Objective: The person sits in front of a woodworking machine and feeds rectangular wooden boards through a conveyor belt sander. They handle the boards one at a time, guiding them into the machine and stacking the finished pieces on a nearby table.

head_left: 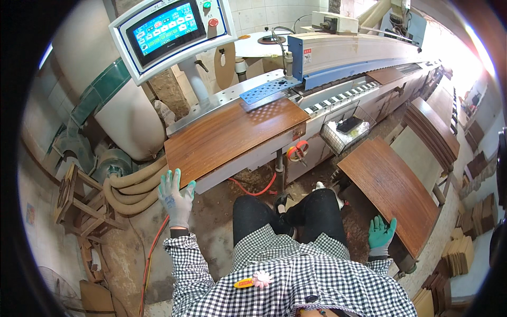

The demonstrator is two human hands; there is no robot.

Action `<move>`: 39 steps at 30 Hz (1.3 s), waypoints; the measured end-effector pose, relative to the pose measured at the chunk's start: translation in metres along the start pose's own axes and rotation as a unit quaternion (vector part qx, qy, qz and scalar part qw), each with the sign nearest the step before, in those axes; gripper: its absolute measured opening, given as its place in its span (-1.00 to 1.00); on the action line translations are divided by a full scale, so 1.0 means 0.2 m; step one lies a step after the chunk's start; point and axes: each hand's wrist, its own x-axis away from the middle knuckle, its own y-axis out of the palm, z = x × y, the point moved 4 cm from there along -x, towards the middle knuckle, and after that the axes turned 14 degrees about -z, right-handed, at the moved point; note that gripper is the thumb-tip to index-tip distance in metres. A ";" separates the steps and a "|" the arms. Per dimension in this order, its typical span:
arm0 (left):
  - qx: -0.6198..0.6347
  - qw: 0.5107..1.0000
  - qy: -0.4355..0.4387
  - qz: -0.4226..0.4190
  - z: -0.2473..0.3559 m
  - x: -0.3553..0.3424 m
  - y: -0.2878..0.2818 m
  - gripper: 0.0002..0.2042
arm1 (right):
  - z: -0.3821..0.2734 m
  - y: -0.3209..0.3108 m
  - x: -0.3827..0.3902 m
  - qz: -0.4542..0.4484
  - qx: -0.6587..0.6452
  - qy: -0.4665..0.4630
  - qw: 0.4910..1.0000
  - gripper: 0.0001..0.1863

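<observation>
A brown wood-grain panel lies on the machine's infeed table, partly under a blue perforated plate. My left hand, in a grey-and-green glove, has its fingers spread at the panel's near left corner; I cannot tell whether they press on it. A second brown panel rests on a low stand at the right. My right hand, gloved likewise, is at this panel's lower left edge with its fingers apart, apparently touching or nearly touching it.
A touchscreen stands over the long machine. A wire basket hangs on its side. Beige hoses, a wooden stool and a red cord are at the left; stacked panels are at the right.
</observation>
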 end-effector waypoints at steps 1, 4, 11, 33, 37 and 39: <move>0.008 1.000 -0.002 0.006 -0.02 0.01 0.00 -0.35 | 0.00 0.00 0.01 0.000 0.008 -0.003 1.000 -0.53; 0.040 0.999 -0.006 0.024 -0.06 0.04 0.03 -0.34 | -0.01 0.00 0.00 -0.028 0.014 -0.010 0.999 -0.56; 0.098 0.994 0.006 0.043 -0.10 0.02 0.09 -0.33 | -0.01 -0.01 -0.01 -0.031 -0.010 0.002 0.999 -0.60; 0.158 0.987 0.008 0.026 -0.01 -0.01 0.02 -0.25 | -0.11 -0.20 -0.02 0.102 -0.021 -0.136 0.985 -0.32; 0.153 0.987 0.024 0.036 0.08 -0.06 0.03 -0.24 | -0.18 -0.22 -0.02 0.071 -0.015 -0.166 0.983 -0.27; 0.145 0.988 0.025 0.037 0.14 -0.08 0.04 -0.23 | -0.22 -0.23 0.00 0.070 -0.005 -0.198 0.978 -0.20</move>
